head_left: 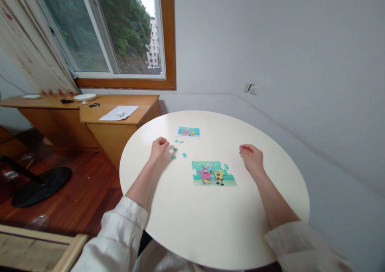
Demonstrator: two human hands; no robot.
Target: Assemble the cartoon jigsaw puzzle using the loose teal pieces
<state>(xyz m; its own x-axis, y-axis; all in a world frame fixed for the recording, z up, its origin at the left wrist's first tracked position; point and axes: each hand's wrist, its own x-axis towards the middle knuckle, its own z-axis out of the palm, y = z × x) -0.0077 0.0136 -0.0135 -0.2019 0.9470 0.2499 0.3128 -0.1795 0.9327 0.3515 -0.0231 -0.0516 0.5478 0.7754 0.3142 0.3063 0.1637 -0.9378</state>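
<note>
A cartoon jigsaw puzzle (214, 174) lies partly assembled in the middle of a round cream table (210, 224). Several loose teal pieces (179, 148) are scattered to its upper left. A small printed reference picture (188, 132) lies farther back. My left hand (159, 148) rests on the table beside the loose pieces, fingers curled into a loose fist; what it holds, if anything, is hidden. My right hand (252, 157) rests to the right of the puzzle, fingers curled inward, nothing visible in it.
A wooden cabinet (120, 119) with a sheet of paper stands left of the table, under a window. A longer wooden counter (45, 103) carries a white plate. A black round stand base (39, 186) sits on the wooden floor. White walls close in on the right.
</note>
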